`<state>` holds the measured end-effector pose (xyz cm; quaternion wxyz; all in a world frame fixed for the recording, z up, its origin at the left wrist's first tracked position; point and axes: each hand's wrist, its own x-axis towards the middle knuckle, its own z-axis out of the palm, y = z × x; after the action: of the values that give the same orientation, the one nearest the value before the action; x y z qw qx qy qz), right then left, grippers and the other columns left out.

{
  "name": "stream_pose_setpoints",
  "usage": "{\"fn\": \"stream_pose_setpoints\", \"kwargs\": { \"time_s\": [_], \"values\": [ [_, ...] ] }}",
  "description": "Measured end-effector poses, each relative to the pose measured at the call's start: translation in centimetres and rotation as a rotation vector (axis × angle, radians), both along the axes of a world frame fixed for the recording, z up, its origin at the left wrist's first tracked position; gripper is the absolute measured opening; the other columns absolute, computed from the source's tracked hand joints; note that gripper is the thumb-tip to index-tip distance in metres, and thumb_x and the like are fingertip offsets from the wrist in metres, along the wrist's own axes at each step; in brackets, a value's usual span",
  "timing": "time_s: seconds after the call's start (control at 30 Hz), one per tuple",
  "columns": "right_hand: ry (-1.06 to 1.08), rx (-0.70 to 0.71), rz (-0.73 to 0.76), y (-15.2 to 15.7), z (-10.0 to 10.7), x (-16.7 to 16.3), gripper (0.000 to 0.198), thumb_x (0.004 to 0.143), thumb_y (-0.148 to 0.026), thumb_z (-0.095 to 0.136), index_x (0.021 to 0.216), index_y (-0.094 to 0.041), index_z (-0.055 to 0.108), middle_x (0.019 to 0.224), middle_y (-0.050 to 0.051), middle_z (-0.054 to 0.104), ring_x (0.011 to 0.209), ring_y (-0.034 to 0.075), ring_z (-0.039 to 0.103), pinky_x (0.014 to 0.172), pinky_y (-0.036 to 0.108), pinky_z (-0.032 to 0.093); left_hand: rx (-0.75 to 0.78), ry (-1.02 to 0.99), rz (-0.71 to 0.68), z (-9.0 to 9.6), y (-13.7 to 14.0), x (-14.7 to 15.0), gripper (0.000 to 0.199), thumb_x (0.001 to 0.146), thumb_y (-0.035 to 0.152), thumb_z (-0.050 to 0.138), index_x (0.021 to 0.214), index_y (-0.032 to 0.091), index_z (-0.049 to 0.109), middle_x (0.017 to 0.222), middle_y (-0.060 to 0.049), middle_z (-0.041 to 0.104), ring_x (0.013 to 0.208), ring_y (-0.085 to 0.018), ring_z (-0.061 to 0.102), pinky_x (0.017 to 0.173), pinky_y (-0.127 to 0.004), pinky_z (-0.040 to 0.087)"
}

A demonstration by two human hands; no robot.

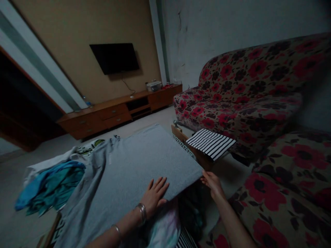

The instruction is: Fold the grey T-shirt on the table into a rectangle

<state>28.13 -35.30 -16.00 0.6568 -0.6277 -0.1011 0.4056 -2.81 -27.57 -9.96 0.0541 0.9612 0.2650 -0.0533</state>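
A grey garment [134, 165] lies spread flat over a low table, its far part smooth, its left part wrinkled. My left hand [154, 195], with bracelets at the wrist, rests palm down on the garment's near edge, fingers apart. My right hand [212, 182] pinches the garment's near right corner at the table's edge. A folded black-and-white striped cloth [210, 142] sits on the table's far right corner.
A heap of blue and white clothes [51, 186] lies on the table's left side. A floral sofa [253, 100] stands at the right and wraps to the near right. A wooden TV bench [116, 110] and a wall-mounted TV [115, 57] are at the back.
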Motion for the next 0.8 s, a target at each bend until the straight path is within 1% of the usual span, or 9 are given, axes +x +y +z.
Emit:
{"fn": "stream_pose_setpoints", "kwargs": {
  "time_s": [0.1, 0.2, 0.27, 0.37, 0.47, 0.53, 0.63, 0.7, 0.8],
  "values": [
    [-0.028, 0.011, -0.009, -0.6, -0.6, 0.5, 0.056, 0.044, -0.054, 0.079, 0.076, -0.013, 0.059, 0.063, 0.002, 0.063, 0.056, 0.014, 0.059, 0.049, 0.022, 0.046, -0.07, -0.012, -0.023, 0.5, -1.8, -0.1, 0.072, 0.087, 0.063, 0.031, 0.148, 0.03, 0.012, 0.156, -0.005, 0.012, 0.143, -0.027, 0.01, 0.114, -0.055, 0.012],
    [-0.144, -0.009, -0.023, -1.3, -1.2, 1.1, 0.055, 0.051, -0.057, 0.074, 0.08, -0.013, 0.06, 0.064, 0.004, 0.062, 0.059, 0.018, 0.06, 0.052, 0.027, 0.048, -0.139, -0.041, -0.037, 0.9, -3.6, -0.2, 0.073, 0.086, 0.065, 0.032, 0.148, 0.031, 0.015, 0.156, -0.005, 0.013, 0.143, -0.028, 0.01, 0.113, -0.058, 0.011],
    [-0.367, -0.05, -0.094, -1.5, -1.0, 1.0, 0.051, 0.062, -0.056, 0.066, 0.088, -0.012, 0.06, 0.071, 0.009, 0.064, 0.066, 0.022, 0.062, 0.06, 0.034, 0.051, -0.187, -0.084, -0.058, 1.1, -4.7, -0.1, 0.072, 0.086, 0.064, 0.034, 0.148, 0.031, 0.018, 0.155, -0.006, 0.016, 0.143, -0.028, 0.013, 0.113, -0.058, 0.012],
    [-0.901, -0.018, -0.14, -0.5, 0.6, -0.6, 0.043, 0.081, -0.047, 0.049, 0.105, -0.012, 0.061, 0.098, 0.018, 0.065, 0.091, 0.028, 0.062, 0.081, 0.044, 0.049, -0.246, -0.173, -0.079, 1.3, -5.3, 0.3, 0.07, 0.088, 0.06, 0.035, 0.148, 0.029, 0.016, 0.154, -0.007, 0.02, 0.142, -0.025, 0.016, 0.115, -0.053, 0.014],
    [-1.303, 0.146, 0.101, 1.5, 2.5, -3.8, 0.04, 0.09, -0.036, 0.037, 0.115, -0.015, 0.06, 0.121, 0.016, 0.059, 0.116, 0.028, 0.051, 0.098, 0.046, 0.041, -0.23, -0.239, -0.011, 1.2, -4.5, 0.2, 0.065, 0.092, 0.054, 0.03, 0.149, 0.027, 0.012, 0.155, -0.007, 0.018, 0.143, -0.021, 0.016, 0.115, -0.047, 0.018],
    [-1.45, 0.146, 0.288, 2.8, 3.1, -5.8, 0.037, 0.092, -0.029, 0.038, 0.117, -0.016, 0.061, 0.129, 0.014, 0.055, 0.125, 0.027, 0.044, 0.103, 0.047, 0.037, -0.157, -0.241, 0.096, 1.0, -3.2, -0.5, 0.06, 0.094, 0.051, 0.026, 0.148, 0.028, 0.015, 0.155, -0.006, 0.018, 0.143, -0.02, 0.017, 0.115, -0.047, 0.019],
    [-1.529, 0.024, 0.427, 4.0, 2.6, -7.0, 0.035, 0.091, -0.02, 0.04, 0.119, -0.016, 0.061, 0.131, 0.012, 0.055, 0.127, 0.025, 0.044, 0.105, 0.045, 0.035, -0.02, -0.159, 0.244, -0.1, -0.8, -2.3, 0.057, 0.092, 0.055, 0.03, 0.145, 0.032, 0.028, 0.153, -0.004, 0.023, 0.141, -0.024, 0.021, 0.112, -0.05, 0.021],
    [-1.522, 0.0, 0.47, 3.8, 2.3, -6.5, 0.035, 0.09, -0.018, 0.041, 0.12, -0.016, 0.061, 0.129, 0.01, 0.056, 0.125, 0.023, 0.046, 0.105, 0.043, 0.036, 0.052, -0.108, 0.249, -1.1, 0.6, -3.6, 0.059, 0.09, 0.058, 0.034, 0.143, 0.033, 0.032, 0.152, -0.003, 0.027, 0.14, -0.026, 0.025, 0.111, -0.051, 0.023],
    [-1.497, 0.061, 0.501, 2.7, 3.0, -4.5, 0.034, 0.089, -0.019, 0.044, 0.119, -0.016, 0.061, 0.123, 0.01, 0.06, 0.119, 0.022, 0.051, 0.101, 0.04, 0.041, 0.166, -0.133, 0.195, -2.5, 1.5, -5.0, 0.058, 0.089, 0.058, 0.035, 0.142, 0.034, 0.032, 0.15, -0.002, 0.031, 0.138, -0.025, 0.03, 0.11, -0.048, 0.025]
  ]
}}
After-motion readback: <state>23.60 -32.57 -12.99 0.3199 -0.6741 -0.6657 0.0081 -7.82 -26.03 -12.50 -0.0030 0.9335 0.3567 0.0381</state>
